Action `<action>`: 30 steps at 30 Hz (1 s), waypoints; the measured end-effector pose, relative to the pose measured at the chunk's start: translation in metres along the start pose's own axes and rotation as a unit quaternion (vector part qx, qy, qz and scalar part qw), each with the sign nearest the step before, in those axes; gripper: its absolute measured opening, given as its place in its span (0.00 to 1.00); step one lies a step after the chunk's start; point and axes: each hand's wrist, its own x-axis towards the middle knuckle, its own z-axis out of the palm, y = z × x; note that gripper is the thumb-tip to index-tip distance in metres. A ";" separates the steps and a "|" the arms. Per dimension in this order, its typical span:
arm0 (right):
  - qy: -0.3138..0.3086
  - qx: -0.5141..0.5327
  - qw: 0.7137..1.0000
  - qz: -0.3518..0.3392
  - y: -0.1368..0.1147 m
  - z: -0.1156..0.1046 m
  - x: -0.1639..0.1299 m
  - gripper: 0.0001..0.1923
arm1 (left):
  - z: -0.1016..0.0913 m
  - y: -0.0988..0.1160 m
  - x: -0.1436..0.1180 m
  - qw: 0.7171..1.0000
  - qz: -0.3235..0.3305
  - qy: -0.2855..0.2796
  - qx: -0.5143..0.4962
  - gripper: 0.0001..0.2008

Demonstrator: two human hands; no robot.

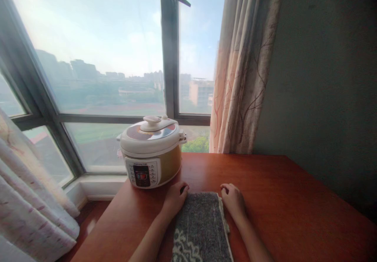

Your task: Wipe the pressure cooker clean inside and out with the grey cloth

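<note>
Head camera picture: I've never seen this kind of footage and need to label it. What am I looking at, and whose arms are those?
The camera sits on a person's head, looking forward and down, so the arms are the wearer's own. The left hand and right hand rest at the far corners of a grey folded mat, fingers curled on its edges. It lies on a reddish wooden table. Behind it stands an electric pressure cooker, lid on, before a window with curtains.

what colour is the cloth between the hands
Dark grey cloth with a pale pattern near its end, head view.
</note>
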 end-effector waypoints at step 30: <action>-0.005 -0.005 1.000 -0.001 -0.002 -0.003 0.000 0.17 | -0.002 0.002 -0.001 1.000 0.013 0.000 -0.003 0.13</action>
